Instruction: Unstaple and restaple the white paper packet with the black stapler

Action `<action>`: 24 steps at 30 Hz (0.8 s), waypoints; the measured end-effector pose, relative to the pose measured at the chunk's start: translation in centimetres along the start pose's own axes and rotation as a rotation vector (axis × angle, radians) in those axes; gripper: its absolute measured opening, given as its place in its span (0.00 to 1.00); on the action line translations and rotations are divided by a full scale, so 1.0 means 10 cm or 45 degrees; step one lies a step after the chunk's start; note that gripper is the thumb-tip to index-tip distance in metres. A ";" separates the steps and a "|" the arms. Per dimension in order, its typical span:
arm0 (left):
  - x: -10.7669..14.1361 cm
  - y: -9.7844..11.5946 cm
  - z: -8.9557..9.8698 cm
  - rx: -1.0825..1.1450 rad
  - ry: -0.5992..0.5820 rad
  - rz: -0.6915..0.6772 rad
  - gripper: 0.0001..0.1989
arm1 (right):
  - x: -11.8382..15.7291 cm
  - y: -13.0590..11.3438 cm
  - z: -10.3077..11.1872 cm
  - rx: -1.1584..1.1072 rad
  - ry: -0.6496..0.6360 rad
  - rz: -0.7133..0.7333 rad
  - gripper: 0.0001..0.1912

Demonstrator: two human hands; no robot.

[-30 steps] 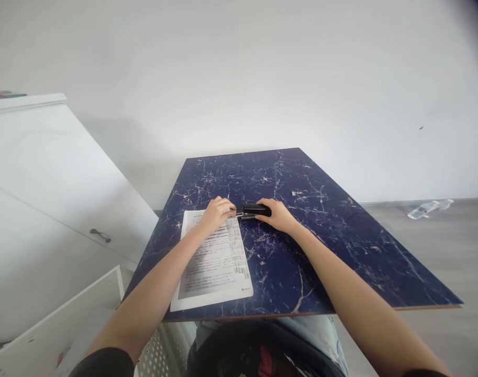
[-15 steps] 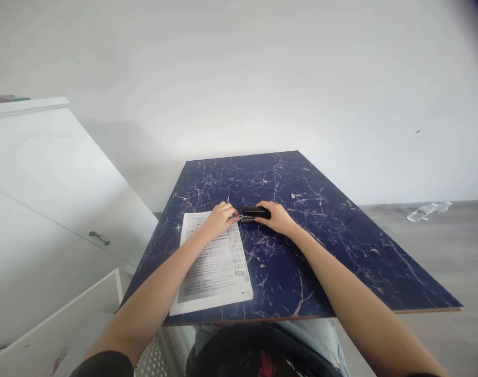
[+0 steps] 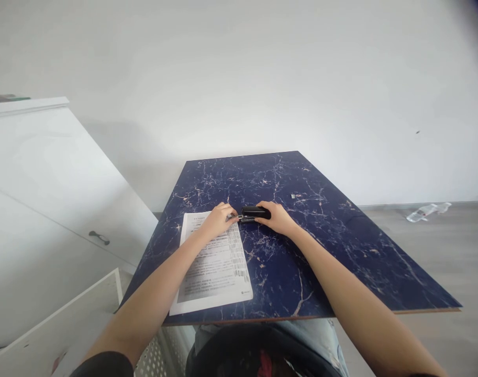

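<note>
A black stapler (image 3: 255, 211) lies crosswise on the dark blue marbled table (image 3: 325, 262), a thin metal part showing between its top and base. My right hand (image 3: 277, 217) is closed around its right end. At its left end, the fingers of my left hand (image 3: 222, 219) are pinched together by the metal part; what they hold is too small to make out. Under my left hand and forearm lies a printed sheet of paper (image 3: 215, 272), its upper right corner hidden by that hand.
A small grey piece (image 3: 292, 196) lies on the table beyond my right hand. To the left stands a white cabinet (image 3: 46, 173) with a dark handle, an open white drawer (image 3: 66, 314) below. A clear plastic bottle (image 3: 423, 212) lies on the floor at right.
My left hand's fingers have shifted very slightly at the stapler's left end. My right hand, the stapler and the paper look unmoved.
</note>
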State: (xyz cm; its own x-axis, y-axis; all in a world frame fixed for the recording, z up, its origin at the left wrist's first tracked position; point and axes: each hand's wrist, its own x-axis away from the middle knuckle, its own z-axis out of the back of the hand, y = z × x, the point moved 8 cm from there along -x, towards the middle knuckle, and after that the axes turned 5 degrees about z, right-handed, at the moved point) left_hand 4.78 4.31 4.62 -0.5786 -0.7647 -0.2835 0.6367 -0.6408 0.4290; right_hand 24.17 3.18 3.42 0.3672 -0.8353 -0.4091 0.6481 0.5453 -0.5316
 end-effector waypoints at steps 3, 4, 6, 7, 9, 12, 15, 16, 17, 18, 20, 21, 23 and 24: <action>0.01 0.00 0.03 -0.036 -0.009 0.002 0.11 | 0.00 0.00 0.00 -0.001 0.002 -0.003 0.13; 0.01 0.00 0.04 -0.045 -0.013 -0.012 0.11 | 0.00 0.00 0.00 -0.003 0.000 -0.001 0.13; 0.03 0.02 0.06 -0.050 -0.045 -0.075 0.11 | 0.01 0.00 0.01 -0.003 -0.005 -0.002 0.13; 0.04 0.02 0.07 -0.051 -0.070 -0.114 0.12 | 0.01 0.00 0.01 -0.001 -0.007 -0.006 0.13; 0.06 0.02 0.08 -0.054 -0.117 -0.177 0.11 | 0.01 0.00 0.01 0.000 -0.004 -0.010 0.14; 0.07 -0.04 0.13 -0.066 -0.109 -0.191 0.10 | 0.01 0.00 0.01 -0.005 0.004 -0.005 0.14; 0.06 -0.09 0.17 -0.060 -0.070 -0.174 0.09 | 0.01 0.01 0.01 -0.012 0.006 -0.010 0.14; 0.07 -0.10 0.19 -0.046 -0.059 -0.164 0.09 | 0.01 0.01 0.01 -0.023 0.010 -0.016 0.14; 0.07 -0.12 0.20 -0.024 -0.048 -0.152 0.11 | 0.01 0.02 0.01 -0.048 0.014 -0.023 0.14; 0.07 -0.14 0.22 0.004 -0.041 -0.133 0.13 | 0.01 0.02 0.02 -0.086 0.022 -0.031 0.15; 0.07 -0.20 0.25 0.082 -0.050 -0.086 0.15 | 0.01 0.02 0.05 -0.175 0.046 -0.051 0.17; 0.08 -0.23 0.25 0.127 -0.063 -0.061 0.15 | 0.02 0.03 0.08 -0.211 0.068 -0.068 0.19; 0.08 -0.29 0.25 0.197 -0.097 -0.018 0.14 | 0.03 0.08 0.15 -0.233 0.145 -0.133 0.19; 0.08 -0.31 0.24 0.217 -0.110 0.000 0.14 | 0.04 0.13 0.19 -0.233 0.200 -0.182 0.18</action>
State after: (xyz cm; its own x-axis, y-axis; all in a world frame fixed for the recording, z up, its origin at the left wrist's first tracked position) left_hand 1.10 5.87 5.07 -0.6251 -0.7512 -0.2121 0.5450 -0.6145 0.5704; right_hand 26.43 3.46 4.02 0.1633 -0.8913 -0.4229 0.5495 0.4382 -0.7113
